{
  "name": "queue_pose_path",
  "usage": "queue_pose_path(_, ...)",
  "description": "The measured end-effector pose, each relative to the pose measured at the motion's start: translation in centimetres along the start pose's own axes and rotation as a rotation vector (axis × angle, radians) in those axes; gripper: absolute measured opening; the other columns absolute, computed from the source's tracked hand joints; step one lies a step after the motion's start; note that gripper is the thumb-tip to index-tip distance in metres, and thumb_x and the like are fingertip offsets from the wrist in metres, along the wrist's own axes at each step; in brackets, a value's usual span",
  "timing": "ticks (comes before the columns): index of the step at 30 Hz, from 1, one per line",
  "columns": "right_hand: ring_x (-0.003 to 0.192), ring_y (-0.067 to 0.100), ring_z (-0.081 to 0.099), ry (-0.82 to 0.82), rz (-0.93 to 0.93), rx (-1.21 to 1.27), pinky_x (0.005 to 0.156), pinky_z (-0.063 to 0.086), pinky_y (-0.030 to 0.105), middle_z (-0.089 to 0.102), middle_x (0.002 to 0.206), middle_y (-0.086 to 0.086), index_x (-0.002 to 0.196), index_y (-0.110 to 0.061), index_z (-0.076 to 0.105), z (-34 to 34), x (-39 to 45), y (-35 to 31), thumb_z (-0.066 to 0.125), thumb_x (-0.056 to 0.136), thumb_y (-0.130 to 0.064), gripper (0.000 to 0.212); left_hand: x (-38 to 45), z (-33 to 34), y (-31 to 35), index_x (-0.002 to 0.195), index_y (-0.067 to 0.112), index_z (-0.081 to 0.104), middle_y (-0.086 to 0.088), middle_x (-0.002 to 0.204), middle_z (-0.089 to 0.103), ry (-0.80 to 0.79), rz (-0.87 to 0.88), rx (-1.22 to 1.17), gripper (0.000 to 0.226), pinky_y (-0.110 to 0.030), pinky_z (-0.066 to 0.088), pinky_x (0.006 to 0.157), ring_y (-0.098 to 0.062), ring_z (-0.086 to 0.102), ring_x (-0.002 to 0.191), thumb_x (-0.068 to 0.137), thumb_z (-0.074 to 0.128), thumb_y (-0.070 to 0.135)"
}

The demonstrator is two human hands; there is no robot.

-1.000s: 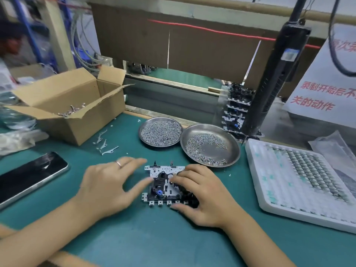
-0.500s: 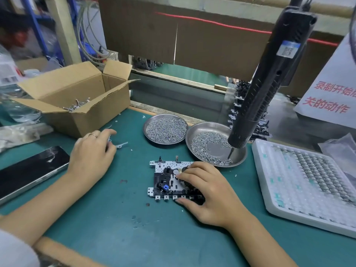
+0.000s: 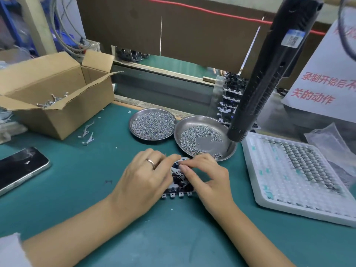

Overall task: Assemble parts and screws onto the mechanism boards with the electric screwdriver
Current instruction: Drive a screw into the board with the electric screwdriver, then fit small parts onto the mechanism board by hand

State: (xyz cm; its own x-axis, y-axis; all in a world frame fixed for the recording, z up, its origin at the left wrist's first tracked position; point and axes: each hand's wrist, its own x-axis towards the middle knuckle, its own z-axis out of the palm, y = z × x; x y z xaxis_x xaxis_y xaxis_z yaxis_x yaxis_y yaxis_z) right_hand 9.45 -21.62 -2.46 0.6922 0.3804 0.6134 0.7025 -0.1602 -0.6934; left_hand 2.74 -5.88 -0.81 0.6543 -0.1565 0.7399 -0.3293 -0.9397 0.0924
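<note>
Covering green mat, possibly blurred white tray

Beside the cardboard box lie three loose metal levers, with two screw dishes, one phone and one white tray farther off.

Teal mat lower frame; brown cardboard box upper left; 2 silver dishes centre; black screwdriver upper right; white tray right

A black glossy smartphone lies at the left edge; a white sign with red Chinese characters stands upper right.
</note>
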Motion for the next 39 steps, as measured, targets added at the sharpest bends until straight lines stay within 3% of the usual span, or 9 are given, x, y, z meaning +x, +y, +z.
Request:
queue_pose_path(5, 0.077, 0.014, 0.055, -0.015, -0.005, -0.020, 0.075, 0.045, 0.027, 0.064, 0.072, -0.014, 0.091, -0.015, 0.076, 0.1, 0.2, 0.3, 0.071, 0.079, -0.012, 0.014, -0.3, -0.1, 0.2, 0.101, 0.001, 0.070, -0.007, 0.072, 0.058, -0.026, -0.057, -0.084, 0.023, -0.039, 0.048, 0.067, -0.025, 0.054, 0.064, 0.083, 0.057, 0.004)
queue_pose_path(8, 0.075, 0.011, 0.052, -0.010, -0.015, -0.047, 0.073, 0.044, 0.023, 0.055, 0.072, -0.025, 0.090, -0.012, 0.076, 0.1, 0.3, 0.1, 0.071, 0.078, -0.012, 0.013, -0.4, -0.6, 0.0, 0.094, 0.013, 0.071, 0.004, 0.075, 0.060, -0.079, -0.302, -0.306, 0.024, -0.033, 0.041, 0.081, -0.011, 0.052, 0.074, 0.083, 0.056, 0.028)
queue_pose_path(11, 0.074, 0.009, 0.050, -0.019, 0.005, -0.056, 0.071, 0.042, 0.019, 0.055, 0.070, -0.017, 0.089, -0.010, 0.077, 0.3, 0.3, -0.2, 0.071, 0.077, -0.012, 0.013, -0.5, -1.3, -0.9, 0.078, 0.034, 0.070, 0.013, 0.074, 0.063, -0.196, -0.483, -0.486, 0.015, -0.030, 0.033, 0.091, -0.003, 0.054, 0.084, 0.075, 0.065, 0.047)
queue_pose_path(15, 0.072, 0.011, 0.050, -0.051, 0.023, -0.063, 0.069, 0.042, 0.021, 0.060, 0.067, -0.006, 0.090, -0.009, 0.077, 0.6, 0.0, -0.5, 0.073, 0.075, -0.011, 0.015, -0.4, -1.8, -1.9, 0.069, 0.036, 0.075, 0.008, 0.071, 0.065, -0.316, -0.630, -0.741, 0.011, -0.033, 0.038, 0.085, -0.007, 0.055, 0.080, 0.065, 0.076, 0.046)
queue_pose_path(20, 0.074, 0.010, 0.053, -0.067, 0.086, -0.050, 0.070, 0.041, 0.010, 0.058, 0.070, 0.002, 0.091, -0.010, 0.077, 0.5, -0.1, -0.5, 0.077, 0.075, -0.005, 0.017, -0.4, -1.6, -2.5, 0.067, 0.032, 0.076, 0.006, 0.063, 0.062, -0.392, -0.655, -0.770, 0.022, -0.031, 0.036, 0.083, -0.009, 0.050, 0.075, 0.057, 0.071, 0.051)
queue_pose_path(24, 0.075, 0.014, 0.060, -0.090, 0.067, -0.053, 0.071, 0.049, 0.023, 0.069, 0.075, 0.004, 0.088, -0.009, 0.077, 0.5, -0.4, -0.8, 0.076, 0.075, -0.006, 0.013, -0.2, -1.7, -2.4, 0.067, 0.031, 0.077, 0.003, 0.065, 0.063, -0.407, -0.661, -0.773, 0.020, -0.037, 0.037, 0.089, -0.011, 0.051, 0.078, 0.058, 0.071, 0.048)
queue_pose_path(27, 0.075, 0.012, 0.060, -0.107, 0.046, -0.086, 0.073, 0.048, 0.024, 0.072, 0.077, 0.000, 0.087, -0.010, 0.077, 0.3, -0.4, -1.1, 0.075, 0.075, -0.007, 0.012, -0.2, -1.7, -2.2, 0.067, 0.032, 0.076, 0.000, 0.070, 0.065, -0.414, -0.662, -0.761, 0.022, -0.045, 0.032, 0.099, -0.011, 0.049, 0.083, 0.058, 0.068, 0.050)
queue_pose_path(32, 0.071, 0.012, 0.061, -0.126, 0.015, -0.126, 0.071, 0.049, 0.028, 0.071, 0.075, 0.001, 0.086, -0.010, 0.077, 0.2, -0.5, -1.5, 0.072, 0.074, -0.008, 0.014, -0.4, -1.7, -2.1, 0.067, 0.034, 0.075, 0.008, 0.067, 0.063, -0.410, -0.664, -0.743, 0.020, -0.049, 0.031, 0.101, -0.009, 0.048, 0.084, 0.060, 0.068, 0.051)
queue_pose_path(39, 0.071, 0.011, 0.060, -0.163, 0.085, -0.076, 0.071, 0.045, 0.015, 0.066, 0.075, 0.001, 0.086, -0.010, 0.077, 0.1, -0.4, -1.7, 0.069, 0.074, -0.009, 0.015, -0.3, -1.7, -1.9, 0.067, 0.036, 0.075, 0.016, 0.062, 0.059, -0.431, -0.639, -0.716, 0.018, -0.046, 0.031, 0.099, -0.008, 0.046, 0.084, 0.060, 0.066, 0.051)
